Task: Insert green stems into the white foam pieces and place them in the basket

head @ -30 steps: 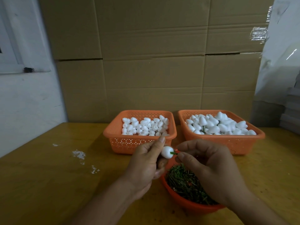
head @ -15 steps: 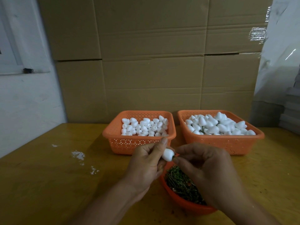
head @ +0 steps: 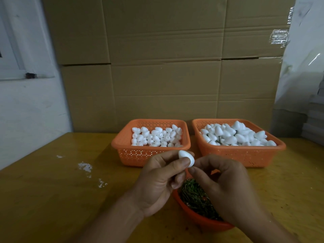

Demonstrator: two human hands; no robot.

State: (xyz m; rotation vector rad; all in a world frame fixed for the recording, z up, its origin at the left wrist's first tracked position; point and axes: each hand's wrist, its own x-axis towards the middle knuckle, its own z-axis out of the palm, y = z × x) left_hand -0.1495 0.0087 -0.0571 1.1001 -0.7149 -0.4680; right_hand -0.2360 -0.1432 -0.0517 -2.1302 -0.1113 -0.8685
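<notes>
A yellow wooden table stood before a wall of stacked cardboard boxes. The foam piece, a small white egg-shaped body, was pinched between the thumb and fingers of the left hand, above the orange bowl of green stems. Its long axis ran diagonally, upper left to lower right, with the lower end pointing at the right hand. The right fingertips were drawn together, touching that lower end; no stem was visible there, so it was presumably fully seated or hidden. Whether they clamped anything could not be told. Behind stood the left basket of plain pieces and the right basket, where stems showed. The right basket was judged the likely destination, on the right hand's side.
</notes>
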